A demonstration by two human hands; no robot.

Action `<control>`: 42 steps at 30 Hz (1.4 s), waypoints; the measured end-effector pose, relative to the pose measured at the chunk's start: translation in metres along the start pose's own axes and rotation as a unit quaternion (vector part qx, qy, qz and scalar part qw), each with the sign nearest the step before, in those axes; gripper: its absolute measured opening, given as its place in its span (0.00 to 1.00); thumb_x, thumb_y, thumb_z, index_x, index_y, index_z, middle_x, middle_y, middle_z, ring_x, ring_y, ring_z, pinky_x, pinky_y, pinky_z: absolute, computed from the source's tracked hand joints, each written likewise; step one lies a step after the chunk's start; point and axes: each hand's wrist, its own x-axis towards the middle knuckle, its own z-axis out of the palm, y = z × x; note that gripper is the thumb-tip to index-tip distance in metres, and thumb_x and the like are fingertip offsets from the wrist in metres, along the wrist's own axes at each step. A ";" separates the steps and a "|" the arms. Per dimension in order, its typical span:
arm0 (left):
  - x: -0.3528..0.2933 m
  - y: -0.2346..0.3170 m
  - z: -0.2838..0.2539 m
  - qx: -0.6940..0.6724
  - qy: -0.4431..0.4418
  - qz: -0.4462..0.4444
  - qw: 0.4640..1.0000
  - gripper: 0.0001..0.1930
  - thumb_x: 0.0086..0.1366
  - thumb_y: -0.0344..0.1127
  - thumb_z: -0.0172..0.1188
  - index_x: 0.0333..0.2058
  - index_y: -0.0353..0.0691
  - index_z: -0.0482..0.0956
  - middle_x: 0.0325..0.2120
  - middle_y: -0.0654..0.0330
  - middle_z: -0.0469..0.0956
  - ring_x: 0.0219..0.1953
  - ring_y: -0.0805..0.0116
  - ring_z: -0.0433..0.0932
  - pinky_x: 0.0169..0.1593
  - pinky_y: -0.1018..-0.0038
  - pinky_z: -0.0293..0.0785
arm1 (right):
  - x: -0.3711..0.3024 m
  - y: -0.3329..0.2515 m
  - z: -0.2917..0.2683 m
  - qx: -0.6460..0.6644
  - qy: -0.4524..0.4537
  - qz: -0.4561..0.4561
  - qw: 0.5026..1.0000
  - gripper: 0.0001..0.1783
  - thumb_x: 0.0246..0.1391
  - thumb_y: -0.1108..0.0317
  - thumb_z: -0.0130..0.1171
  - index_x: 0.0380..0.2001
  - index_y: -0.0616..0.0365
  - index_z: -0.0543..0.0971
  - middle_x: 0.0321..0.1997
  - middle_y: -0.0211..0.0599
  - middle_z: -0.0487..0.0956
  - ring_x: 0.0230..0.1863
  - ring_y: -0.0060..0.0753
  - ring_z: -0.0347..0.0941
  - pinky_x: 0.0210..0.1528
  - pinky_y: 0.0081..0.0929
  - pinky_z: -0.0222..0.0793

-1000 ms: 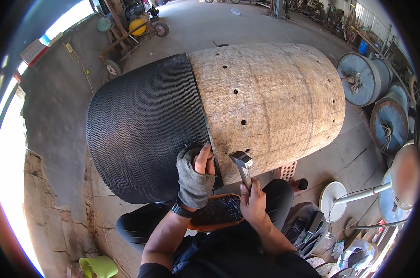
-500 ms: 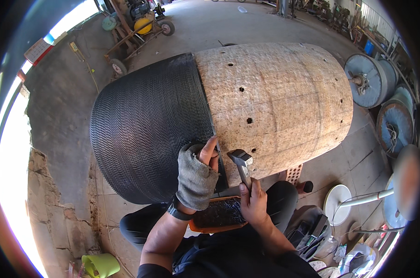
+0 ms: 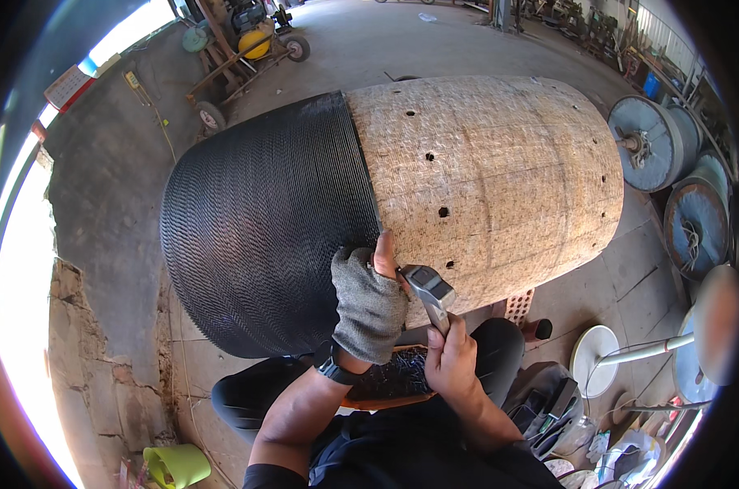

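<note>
A large wooden drum (image 3: 500,179) lies before me, its left part covered by densely ridged black material (image 3: 263,212). At the edge of that cover rests my left hand (image 3: 368,301), in a grey fingerless glove with a dark watch at the wrist. Its thumb points up along the edge; the other fingers are curled and mostly hidden, so what they hold cannot be made out. My right hand (image 3: 451,359) grips a hammer (image 3: 429,287) by its handle, the metal head beside my left fingers. Under my hands, an orange tray (image 3: 386,401) holds many small dark pieces.
Several dark holes dot the bare wood. Large metal spools (image 3: 646,143) stand at the right, near a white disc on a pole (image 3: 595,363). A yellow-green bucket (image 3: 176,466) is at lower left. A wheeled machine with a yellow drum (image 3: 253,44) stands beyond.
My left hand has shifted right, its fingers now beside the hammer head. The hammer has moved slightly right and down, still in my right hand. The tray is more covered by my left arm.
</note>
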 end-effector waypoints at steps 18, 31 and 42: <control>-0.008 -0.008 0.017 -0.045 0.025 0.003 0.999 0.44 0.55 0.25 0.65 0.70 0.36 0.54 0.33 0.60 0.75 0.35 0.59 0.76 0.50 0.55 0.68 | -0.007 0.009 0.001 -0.006 0.020 -0.002 1.000 0.14 0.63 0.70 0.56 0.46 0.68 0.70 0.27 0.57 0.77 0.28 0.64 0.77 0.30 0.49 0.73; -0.120 0.010 -0.010 0.037 -0.209 0.078 0.974 0.21 0.55 0.36 0.68 0.47 0.36 0.78 0.39 0.52 0.77 0.42 0.50 0.77 0.50 0.50 0.70 | -0.002 0.021 0.014 -0.050 -0.053 0.069 0.995 0.12 0.65 0.65 0.56 0.43 0.66 0.73 0.26 0.61 0.78 0.25 0.68 0.75 0.25 0.55 0.70; -0.186 0.001 0.057 -0.150 -0.260 -0.250 0.921 0.12 0.60 0.37 0.60 0.29 0.32 0.82 0.29 0.42 0.80 0.35 0.41 0.81 0.40 0.53 0.77 | -0.012 0.013 0.009 0.137 0.016 0.019 0.990 0.16 0.71 0.60 0.49 0.43 0.66 0.71 0.22 0.38 0.72 0.20 0.27 0.69 0.21 0.31 0.65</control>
